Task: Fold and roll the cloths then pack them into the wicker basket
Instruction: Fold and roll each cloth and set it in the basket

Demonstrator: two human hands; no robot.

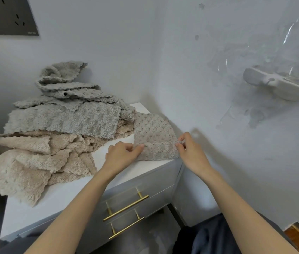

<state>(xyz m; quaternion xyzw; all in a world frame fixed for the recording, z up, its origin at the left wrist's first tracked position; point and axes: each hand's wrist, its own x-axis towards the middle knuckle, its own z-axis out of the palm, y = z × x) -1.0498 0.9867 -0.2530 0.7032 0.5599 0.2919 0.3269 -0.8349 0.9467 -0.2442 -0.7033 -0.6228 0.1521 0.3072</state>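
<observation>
A small beige-grey fleece cloth (154,132) lies folded into a narrow strip at the right end of the white cabinet top (68,197). Its near end is turned over into a low roll. My left hand (122,153) pinches the left side of that rolled end. My right hand (189,146) pinches its right side, at the cabinet's edge. A loose pile of grey cloths (66,114) sits on top of beige cloths (27,165) on the left half of the cabinet. No wicker basket is in view.
The cabinet stands in a corner of pale walls, with two drawers and brass bar handles (126,208) below its top. A white holder (275,85) sticks out of the right wall. A dark socket panel (7,15) is at the top left.
</observation>
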